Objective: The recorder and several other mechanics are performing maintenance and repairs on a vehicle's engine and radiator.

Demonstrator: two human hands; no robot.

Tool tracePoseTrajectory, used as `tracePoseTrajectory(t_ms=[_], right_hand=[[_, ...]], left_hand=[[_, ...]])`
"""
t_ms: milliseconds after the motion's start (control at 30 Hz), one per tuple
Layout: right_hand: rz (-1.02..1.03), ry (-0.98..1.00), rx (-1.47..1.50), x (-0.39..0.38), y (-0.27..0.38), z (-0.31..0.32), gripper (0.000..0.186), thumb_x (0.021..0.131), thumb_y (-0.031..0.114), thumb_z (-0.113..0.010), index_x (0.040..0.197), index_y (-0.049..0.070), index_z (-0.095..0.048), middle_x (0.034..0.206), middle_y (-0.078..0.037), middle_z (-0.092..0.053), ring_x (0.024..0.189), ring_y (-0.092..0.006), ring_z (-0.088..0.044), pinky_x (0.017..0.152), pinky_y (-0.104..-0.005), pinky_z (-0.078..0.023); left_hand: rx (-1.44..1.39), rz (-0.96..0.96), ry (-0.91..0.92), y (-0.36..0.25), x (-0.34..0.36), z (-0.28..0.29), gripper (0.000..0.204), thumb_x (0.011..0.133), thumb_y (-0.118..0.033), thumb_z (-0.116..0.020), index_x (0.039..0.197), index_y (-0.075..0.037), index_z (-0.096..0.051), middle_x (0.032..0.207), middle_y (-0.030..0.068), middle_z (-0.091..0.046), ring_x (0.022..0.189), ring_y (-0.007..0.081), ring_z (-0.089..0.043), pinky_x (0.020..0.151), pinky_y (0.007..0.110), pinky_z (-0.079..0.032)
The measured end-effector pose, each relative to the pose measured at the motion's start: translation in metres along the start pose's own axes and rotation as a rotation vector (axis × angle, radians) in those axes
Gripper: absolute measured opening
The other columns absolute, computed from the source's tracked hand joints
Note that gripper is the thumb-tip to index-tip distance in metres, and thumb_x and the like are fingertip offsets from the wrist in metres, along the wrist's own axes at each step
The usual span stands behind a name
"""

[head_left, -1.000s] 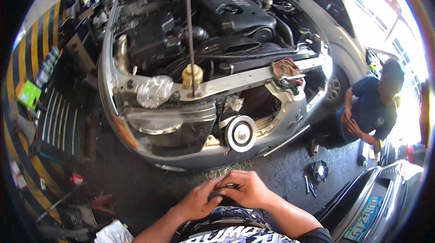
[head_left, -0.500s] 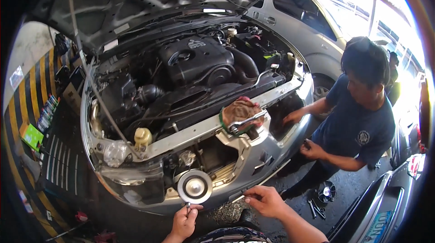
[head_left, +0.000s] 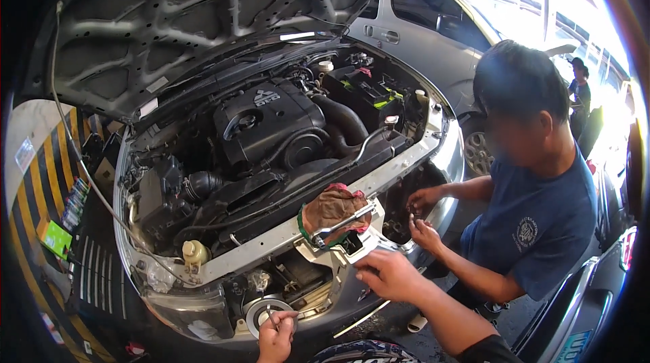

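Observation:
My left hand (head_left: 276, 339) is closed in a pinch at the lower middle, on the thin metal bracket of a round disc-shaped horn (head_left: 252, 315). My fingers partly cover the horn, which sits in the front opening beside the headlight (head_left: 193, 312). To the right, my right hand (head_left: 396, 276) is raised over the bumper (head_left: 352, 305), thumb and fingers drawn together; whatever they pinch is too small to make out. Just beyond it, a ratchet wrench (head_left: 345, 223) lies across a brown work glove (head_left: 332, 207) on the front crossmember (head_left: 250, 248).
The hood (head_left: 183, 17) is up on a thin prop rod (head_left: 84, 166) at left, above the engine cover (head_left: 267, 119). A co-worker (head_left: 535, 200) stands close on the right, both hands at the other headlight opening. A dark car (head_left: 575, 295) is at lower right.
My right hand has risen and moved forward toward the glove and wrench. The left hand and horn appear lower and further left. The co-worker's hands have come together; my view has shifted.

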State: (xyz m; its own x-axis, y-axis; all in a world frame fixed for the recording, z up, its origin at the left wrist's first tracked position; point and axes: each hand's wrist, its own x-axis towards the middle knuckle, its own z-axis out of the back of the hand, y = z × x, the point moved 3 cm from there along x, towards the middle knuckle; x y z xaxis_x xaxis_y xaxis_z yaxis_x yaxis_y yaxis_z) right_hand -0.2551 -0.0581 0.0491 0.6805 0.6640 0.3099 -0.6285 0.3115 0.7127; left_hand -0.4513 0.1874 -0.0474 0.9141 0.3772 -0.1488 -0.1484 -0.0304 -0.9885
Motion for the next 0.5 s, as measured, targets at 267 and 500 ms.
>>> tracePoseTrajectory(t_ms=[267,500], right_hand=[[0.134,0.058,-0.435,0.127,-0.077,0.004,0.022,0.082,0.019,-0.07,0.101,0.008,-0.07,0.101,-0.015,-0.066,0.101,-0.0374,-0.064,0.084,-0.0481,-0.054],[0.429,0.363,-0.417,0.16,-0.075,-0.033,0.03,0.072,0.026,-0.077,0.094,0.008,-0.067,0.099,-0.013,-0.066,0.098,-0.0353,-0.066,0.083,-0.0461,-0.055]], left_hand=[[0.092,-0.019,-0.001,-0.02,0.085,-0.045,0.026,0.101,-0.019,-0.058,0.101,0.003,-0.072,0.085,0.0062,-0.072,0.074,0.0101,-0.063,0.069,0.026,-0.049],[0.076,0.027,-0.146,-0.037,0.153,-0.092,0.026,0.1,-0.02,-0.065,0.102,0.006,-0.062,0.087,0.0115,-0.073,0.073,0.0095,-0.064,0.07,0.025,-0.05]])
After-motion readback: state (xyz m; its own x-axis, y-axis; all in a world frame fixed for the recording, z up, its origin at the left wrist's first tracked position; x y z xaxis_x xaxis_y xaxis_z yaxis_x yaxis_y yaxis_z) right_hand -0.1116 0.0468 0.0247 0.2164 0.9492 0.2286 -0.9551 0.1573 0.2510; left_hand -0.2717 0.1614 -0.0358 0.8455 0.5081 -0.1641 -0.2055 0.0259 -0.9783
